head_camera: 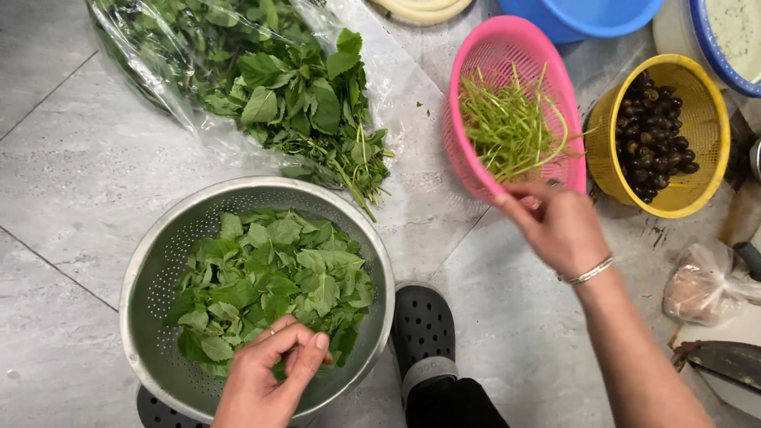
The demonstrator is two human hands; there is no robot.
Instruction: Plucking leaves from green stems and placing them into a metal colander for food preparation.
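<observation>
The left hand [265, 379] is reaching into the metal colander [151, 261], its fingers pinched narrowly together on some of the picked leaves [269, 277] heaped inside. Those leaves are filling the bowl just above and around the pinch. Right beside this hand, to its right, a black clog [422, 329] is standing on the grey tile floor [71, 174], touching the colander's rim.

The right hand [559, 230] is hovering at the near edge of the pink basket [507, 47], fingers loosely curled; whether it is gripping anything I cannot tell, since the fingertips are blurred. A silver bangle [590, 272] is sitting on its wrist. Just above the fingers, bare green stems [511, 131] are lying in the pink basket. To the right of that hand a yellow basket [705, 119] is holding dark snails [654, 135].

Between the two hands and farther up, a bunch of leafy stalks [309, 111] is spilling out of a clear plastic bag [158, 87]. Blue tubs [587, 16] are standing beyond the baskets.
</observation>
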